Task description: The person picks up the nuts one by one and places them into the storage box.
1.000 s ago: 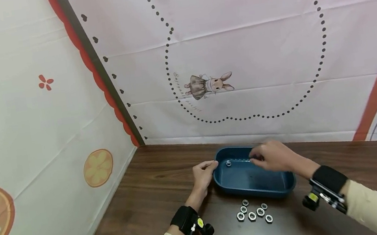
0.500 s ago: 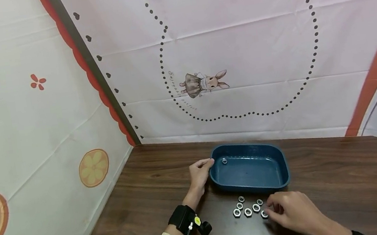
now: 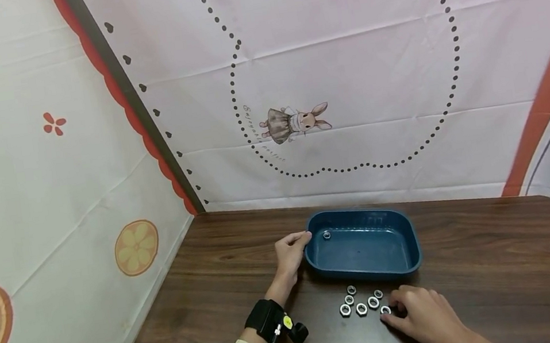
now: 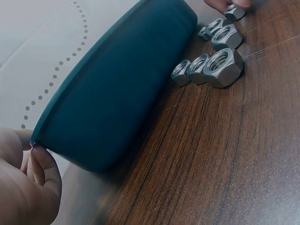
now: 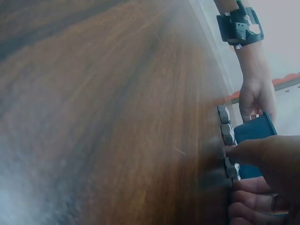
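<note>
A dark blue plastic tray [image 3: 366, 272] stands on the wooden table; one small hex nut [image 3: 327, 235] lies inside at its left end. My left hand [image 3: 290, 256] pinches the tray's left rim between thumb and fingers, as the left wrist view also shows. In front of the tray lies a loose group of several steel hex nuts [image 4: 223, 68] of differing sizes. At the group's right end my right hand [image 3: 426, 314] has thumb and fingertips on both sides of a hex nut [image 3: 385, 310], pinching it at the table top. In the right wrist view, the thumb [image 5: 253, 150] covers part of the nuts.
Brown wood-grain table [image 3: 241, 228] extends to both sides of the tray. Behind it hangs a pale printed cloth [image 3: 372, 77] with a rabbit figure, and another cloth [image 3: 47, 184] with fruit prints closes off the left side. A black wrist strap [image 3: 265, 315] carries a camera.
My right hand has come out of the tray, moved down to the nuts in front and closed its fingertips around the rightmost one. The left hand has stayed on the rim.
</note>
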The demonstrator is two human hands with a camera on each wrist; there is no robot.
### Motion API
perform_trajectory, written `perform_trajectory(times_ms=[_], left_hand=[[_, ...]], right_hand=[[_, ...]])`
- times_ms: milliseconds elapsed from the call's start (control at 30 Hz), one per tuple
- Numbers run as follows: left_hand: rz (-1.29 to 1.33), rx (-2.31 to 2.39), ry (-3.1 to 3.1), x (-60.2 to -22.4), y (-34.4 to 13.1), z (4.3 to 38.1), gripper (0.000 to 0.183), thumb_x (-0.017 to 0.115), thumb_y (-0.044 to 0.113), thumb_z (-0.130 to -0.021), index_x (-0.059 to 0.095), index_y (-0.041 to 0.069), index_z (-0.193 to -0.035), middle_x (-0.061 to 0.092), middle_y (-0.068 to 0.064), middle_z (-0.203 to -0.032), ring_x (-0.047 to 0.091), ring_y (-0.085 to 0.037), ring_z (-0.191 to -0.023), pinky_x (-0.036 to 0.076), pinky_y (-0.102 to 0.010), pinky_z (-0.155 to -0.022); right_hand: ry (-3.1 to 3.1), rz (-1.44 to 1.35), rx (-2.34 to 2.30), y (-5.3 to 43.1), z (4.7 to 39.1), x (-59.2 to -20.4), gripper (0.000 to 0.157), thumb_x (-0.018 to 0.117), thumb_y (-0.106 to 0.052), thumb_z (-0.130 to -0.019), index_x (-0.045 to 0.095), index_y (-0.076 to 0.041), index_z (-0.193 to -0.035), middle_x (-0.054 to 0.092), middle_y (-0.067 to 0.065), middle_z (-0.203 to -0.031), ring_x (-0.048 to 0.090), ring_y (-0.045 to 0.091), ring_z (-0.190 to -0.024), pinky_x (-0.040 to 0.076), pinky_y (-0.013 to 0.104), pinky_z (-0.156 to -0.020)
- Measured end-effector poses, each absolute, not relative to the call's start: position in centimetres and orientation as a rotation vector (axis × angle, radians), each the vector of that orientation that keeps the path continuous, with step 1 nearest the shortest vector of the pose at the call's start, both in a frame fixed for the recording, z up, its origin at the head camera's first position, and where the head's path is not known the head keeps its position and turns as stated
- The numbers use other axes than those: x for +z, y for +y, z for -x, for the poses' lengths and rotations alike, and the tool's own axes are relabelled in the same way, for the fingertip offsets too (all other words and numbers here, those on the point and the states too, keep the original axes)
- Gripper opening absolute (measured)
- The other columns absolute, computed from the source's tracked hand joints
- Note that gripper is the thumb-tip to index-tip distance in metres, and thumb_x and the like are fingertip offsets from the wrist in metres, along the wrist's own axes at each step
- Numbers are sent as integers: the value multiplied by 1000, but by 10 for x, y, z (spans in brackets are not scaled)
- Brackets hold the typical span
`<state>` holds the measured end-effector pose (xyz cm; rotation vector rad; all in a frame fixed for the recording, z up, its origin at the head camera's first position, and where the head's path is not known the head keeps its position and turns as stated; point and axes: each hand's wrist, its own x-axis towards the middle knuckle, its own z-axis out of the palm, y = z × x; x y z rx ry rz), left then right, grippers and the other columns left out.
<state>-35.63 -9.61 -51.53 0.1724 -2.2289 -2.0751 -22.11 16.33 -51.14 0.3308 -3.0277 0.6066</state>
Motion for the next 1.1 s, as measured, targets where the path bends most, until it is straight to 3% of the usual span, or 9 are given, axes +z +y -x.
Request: perform_trajectory(times_ms=[200, 467, 700, 867, 1100], left_hand=[[-173, -2089, -2234, -517, -97, 358, 27, 75, 27, -95, 77, 4, -110, 74, -10, -112, 66, -18, -100, 55, -30, -84], [-195, -2107, -2235, -519, -99, 358, 25, 75, 26, -95, 78, 5, -108, 74, -9, -111, 66, -17, -99, 55, -29, -83], [-148, -2128, -2194, -521, -99, 360, 25, 76, 24, -94, 78, 3, -108, 74, -10, -109, 67, -15, -95, 54, -27, -80], [-129, -2123, -2168, -518, -101, 360, 26, 77, 24, -94, 78, 1, -107, 75, -11, -108, 66, -14, -94, 54, -27, -79], [-133, -2112, -2192, -521, -99, 356, 28, 76, 25, -95, 77, 1, -109, 74, -11, -110, 67, -17, -97, 55, -27, -79]], right_hand=[[-2988, -333, 642, 163, 222, -515, 23, 88, -31, -77, 66, -27, -71, 50, -15, -66, 45, 1, -56, 42, 28, -53], [-2969, -385, 740, 170, 219, -512, 17, 86, -28, -77, 69, -27, -72, 51, -17, -65, 43, -3, -57, 40, 24, -53], [-2701, -739, 908, 187, 229, -486, 11, 84, -16, -80, 75, -22, -83, 57, -22, -72, 49, -8, -64, 45, 19, -54], [-2468, -969, 849, 195, 260, -452, 13, 84, -12, -80, 76, -21, -85, 57, -22, -74, 49, -9, -63, 44, 15, -52], [-2522, -1195, 864, 209, 336, -426, 8, 79, -11, -88, 80, -17, -93, 61, -17, -78, 51, -3, -62, 46, 20, -52]])
